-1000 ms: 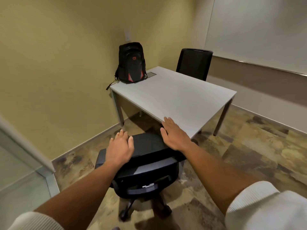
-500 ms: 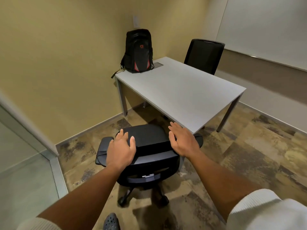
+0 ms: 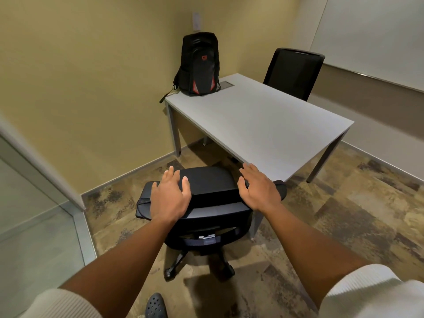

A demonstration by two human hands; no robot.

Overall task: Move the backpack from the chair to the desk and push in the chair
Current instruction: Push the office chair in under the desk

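The black backpack with red trim stands upright on the far left corner of the grey desk, against the yellow wall. A black wheeled office chair stands at the desk's near edge with its back towards me. My left hand lies flat on the left side of the backrest's top, fingers spread. At the backrest's right end rests my right hand, fingers apart, close to the desk's edge. Neither hand is clenched around anything.
A second black chair is tucked in at the desk's far side. A glass partition with a metal frame runs along the left. A whiteboard covers the right wall. My dark shoe shows at the bottom on patterned carpet.
The view has drawn back from the desk and my shoe has come into sight. Both hands stay on the chair's backrest; the backpack has not moved.
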